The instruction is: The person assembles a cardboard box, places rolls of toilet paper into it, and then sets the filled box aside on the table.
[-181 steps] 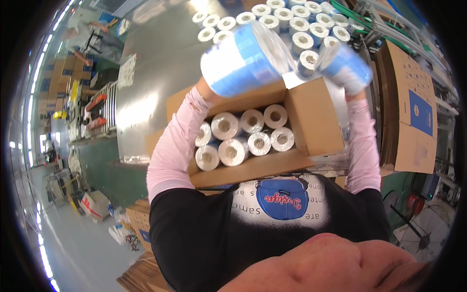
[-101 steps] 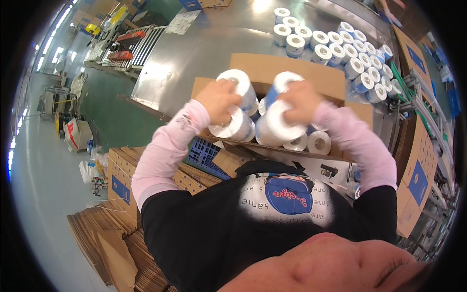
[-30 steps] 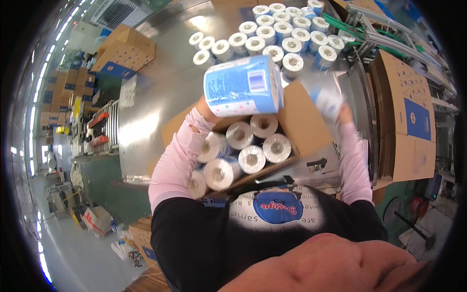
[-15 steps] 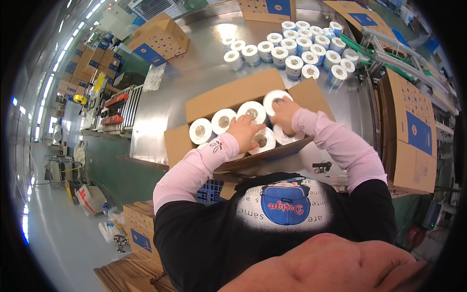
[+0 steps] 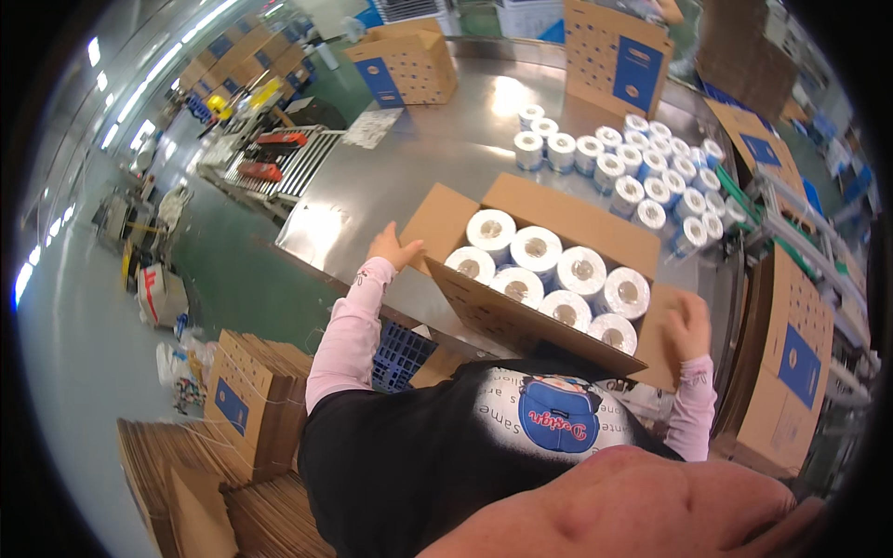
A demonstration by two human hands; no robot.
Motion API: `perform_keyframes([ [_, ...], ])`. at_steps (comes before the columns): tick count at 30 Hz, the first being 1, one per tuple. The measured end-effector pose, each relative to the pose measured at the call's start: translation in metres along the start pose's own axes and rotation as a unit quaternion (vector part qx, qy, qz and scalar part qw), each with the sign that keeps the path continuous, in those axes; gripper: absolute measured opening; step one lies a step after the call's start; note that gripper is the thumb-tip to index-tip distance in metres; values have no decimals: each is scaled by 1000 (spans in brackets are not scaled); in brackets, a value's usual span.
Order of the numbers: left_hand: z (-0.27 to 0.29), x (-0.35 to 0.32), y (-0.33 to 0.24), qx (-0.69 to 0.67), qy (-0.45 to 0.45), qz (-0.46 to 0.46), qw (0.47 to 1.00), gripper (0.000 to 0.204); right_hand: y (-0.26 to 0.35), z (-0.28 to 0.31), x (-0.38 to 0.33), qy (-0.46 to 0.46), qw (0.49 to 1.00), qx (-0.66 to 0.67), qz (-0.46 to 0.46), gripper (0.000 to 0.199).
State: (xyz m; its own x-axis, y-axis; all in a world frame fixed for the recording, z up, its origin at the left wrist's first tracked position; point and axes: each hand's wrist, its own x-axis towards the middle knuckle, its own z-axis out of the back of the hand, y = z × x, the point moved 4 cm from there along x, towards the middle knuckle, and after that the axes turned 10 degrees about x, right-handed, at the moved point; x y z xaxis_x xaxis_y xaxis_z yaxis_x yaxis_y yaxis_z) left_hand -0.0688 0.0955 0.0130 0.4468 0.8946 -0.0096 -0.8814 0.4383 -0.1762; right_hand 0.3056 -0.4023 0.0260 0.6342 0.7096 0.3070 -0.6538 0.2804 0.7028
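Note:
An open cardboard box (image 5: 498,321) stands in front of me, with white paper rolls (image 5: 536,246) upright in it in two rows. My left hand (image 5: 395,247) is at the outer edge of the box's left flap (image 5: 437,219), thumb and fingers apart. By the right flap (image 5: 660,339) is my right hand (image 5: 688,327), its fingers loosely bent but not closed around anything; whether it presses on the flap I cannot tell. The box's far flap (image 5: 567,219) stands up behind the rolls.
Several wrapped rolls (image 5: 628,193) stand on the metal table (image 5: 446,139) beyond the box. Cartons (image 5: 614,65) stand at the table's far side, another (image 5: 405,70) at far left. A conveyor frame (image 5: 791,223) runs along the right. Flattened cartons (image 5: 256,400) are stacked at lower left.
Both hands have left the rolls and moved outward to the box's two sides. The right hand has let go of its roll, now inside the box. The view has turned.

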Motion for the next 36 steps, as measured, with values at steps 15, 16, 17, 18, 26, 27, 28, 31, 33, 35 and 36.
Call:
perform_keyframes([
  [15, 92, -91, -130, 194, 187, -237, 933, 91, 47, -166, 88, 82, 983, -122, 112, 11],
  [16, 90, -95, -130, 183, 186, -249, 933, 88, 48, -169, 98, 72, 988, -69, 116, 10],
  [17, 55, -99, -128, 131, 255, -323, 902, 75, 47, -169, 109, 44, 988, -77, 124, 11],
  [18, 42, -118, -139, 91, 270, -365, 886, 67, 43, -166, 121, 14, 988, -89, 129, 13],
  [26, 24, -78, -174, -18, -8, -401, 916, 61, -29, -161, 174, 129, 976, -127, -124, 33],
  [27, 0, -69, -172, -33, -25, -371, 928, 61, -19, -153, 170, 93, 985, -127, -68, 32],
  [28, -25, -64, -169, -47, -43, -339, 939, 61, -2, -143, 164, 58, 991, -124, -10, 31],
  [31, -32, -51, -179, -72, -150, -288, 943, 62, 67, -86, 112, 12, 977, -128, 168, 28],
  [33, -25, -59, -177, -78, -227, -270, 933, 57, 92, -78, 54, -20, 976, -84, 201, 25],
  [35, -16, -68, -172, -91, -280, -254, 921, 50, 98, -88, 4, 9, 983, -41, 178, 21],
  [36, -21, -65, -175, -62, -201, -283, 936, 47, 97, -101, -14, 19, 980, -27, 198, 21],
])
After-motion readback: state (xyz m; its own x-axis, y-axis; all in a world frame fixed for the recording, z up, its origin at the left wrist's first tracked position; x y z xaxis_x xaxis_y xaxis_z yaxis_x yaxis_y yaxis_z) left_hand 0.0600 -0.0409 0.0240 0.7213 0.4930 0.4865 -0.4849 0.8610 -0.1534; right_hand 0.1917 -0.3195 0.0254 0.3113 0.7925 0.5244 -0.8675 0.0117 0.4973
